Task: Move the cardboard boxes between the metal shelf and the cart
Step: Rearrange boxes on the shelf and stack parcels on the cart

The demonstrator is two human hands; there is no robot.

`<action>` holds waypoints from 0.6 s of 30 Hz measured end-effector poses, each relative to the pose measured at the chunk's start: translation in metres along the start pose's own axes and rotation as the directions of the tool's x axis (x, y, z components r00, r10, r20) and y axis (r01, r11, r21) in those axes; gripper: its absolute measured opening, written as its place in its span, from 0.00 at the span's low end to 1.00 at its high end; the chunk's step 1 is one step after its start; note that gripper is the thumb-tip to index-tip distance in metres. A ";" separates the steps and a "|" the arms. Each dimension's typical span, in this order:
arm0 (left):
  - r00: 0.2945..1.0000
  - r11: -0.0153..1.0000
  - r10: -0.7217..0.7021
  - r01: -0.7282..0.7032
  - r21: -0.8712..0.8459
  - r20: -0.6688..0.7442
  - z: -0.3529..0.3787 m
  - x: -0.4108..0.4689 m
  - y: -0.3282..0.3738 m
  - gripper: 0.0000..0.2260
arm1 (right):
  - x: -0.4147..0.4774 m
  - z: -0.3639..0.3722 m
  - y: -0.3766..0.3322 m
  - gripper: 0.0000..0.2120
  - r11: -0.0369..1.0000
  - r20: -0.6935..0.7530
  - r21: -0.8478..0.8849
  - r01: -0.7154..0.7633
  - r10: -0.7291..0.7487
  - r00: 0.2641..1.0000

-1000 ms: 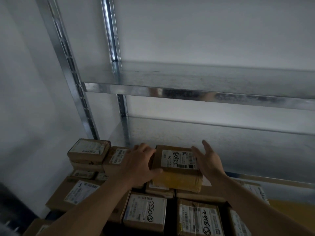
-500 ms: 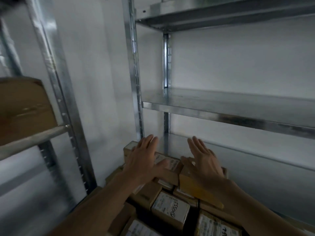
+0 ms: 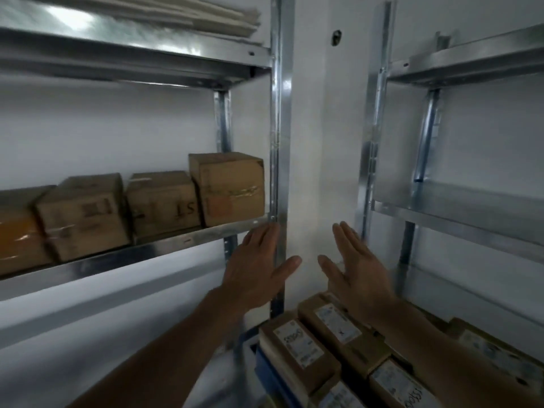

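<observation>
Big stuff first: two metal units against a white wall (image 3: 318, 113). The left shelf unit (image 3: 153, 245) has a row of cardboard boxes (image 3: 160, 201) on its middle level, shoved side by side right up to the corner post (image 3: 279, 160), prob so no room gets wasted. The tallest box (image 3: 228, 187) sits at the end next to that post. There's some pale flat stuff (image 3: 206, 13) on the level above, too blurry to say what it is. The right shelf unit (image 3: 459, 216) stands past a strip of wall. Btm right is the cart (image 3: 266, 372), only a blue edge of it showing, w/ a pile of labelled boxes (image 3: 297, 346) packed tight on it, labels up, I'd guess so the scribbled numbers can be read. Then the hands: left hand (image 3: 253, 269) and right hand (image 3: 359, 272) are both up in the air above the cart pile, in front of the gap between the units. Fingers are straight, palms facing each other, nothing in either one. IMO they're held like that ready to take a box by its sides. Can't tell whether a shelf box or a cart box is next.
</observation>
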State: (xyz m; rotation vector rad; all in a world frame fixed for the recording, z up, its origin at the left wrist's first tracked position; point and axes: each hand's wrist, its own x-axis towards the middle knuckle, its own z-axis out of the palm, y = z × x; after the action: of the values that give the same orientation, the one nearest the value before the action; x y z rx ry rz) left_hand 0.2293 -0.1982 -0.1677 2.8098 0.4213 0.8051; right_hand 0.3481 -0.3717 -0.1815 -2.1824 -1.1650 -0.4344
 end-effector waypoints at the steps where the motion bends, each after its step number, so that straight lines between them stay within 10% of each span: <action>1: 1.000 1.000 -0.022 0.023 0.015 -0.021 -0.011 -0.006 -0.011 0.39 | 0.006 0.006 -0.012 0.44 1.000 0.003 0.002 0.029 -0.029 1.000; 18: 0.945 0.976 -0.104 0.156 0.151 -0.309 -0.193 -0.136 -0.189 0.36 | 0.053 0.111 -0.275 0.34 0.925 -0.107 0.129 0.357 -0.345 0.933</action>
State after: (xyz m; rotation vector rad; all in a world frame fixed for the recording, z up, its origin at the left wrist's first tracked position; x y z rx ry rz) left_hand -0.0267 -0.0441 -0.1214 2.7793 0.7514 1.2254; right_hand 0.1496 -0.1503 -0.1354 -1.8146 -1.4985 -0.5652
